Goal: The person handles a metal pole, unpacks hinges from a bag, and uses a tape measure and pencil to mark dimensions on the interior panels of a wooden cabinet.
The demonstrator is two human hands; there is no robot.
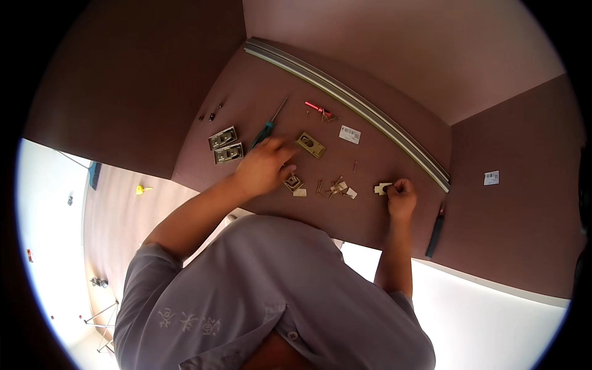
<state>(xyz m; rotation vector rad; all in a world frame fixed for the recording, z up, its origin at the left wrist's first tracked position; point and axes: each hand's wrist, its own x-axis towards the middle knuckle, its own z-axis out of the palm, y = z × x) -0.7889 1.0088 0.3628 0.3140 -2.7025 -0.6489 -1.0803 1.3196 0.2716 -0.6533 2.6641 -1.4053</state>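
My left hand is over the brown panel, fingers apart, holding nothing that I can see. Just under its fingertips lies a square brass-coloured fitting, partly covered by them. Beyond them rests an oblong brass-coloured recessed plate. A screwdriver with a teal handle lies beside that hand, its shaft pointing away. At the right, my right hand pinches a small flat brass-coloured plate by one end. Between my hands are several loose screws and small pale pieces.
Two metal roller fittings sit at the left. A long silver rail runs along the far side. A red marker-like stick, a white label and a black-handled tool also lie here. Brown panels rise around.
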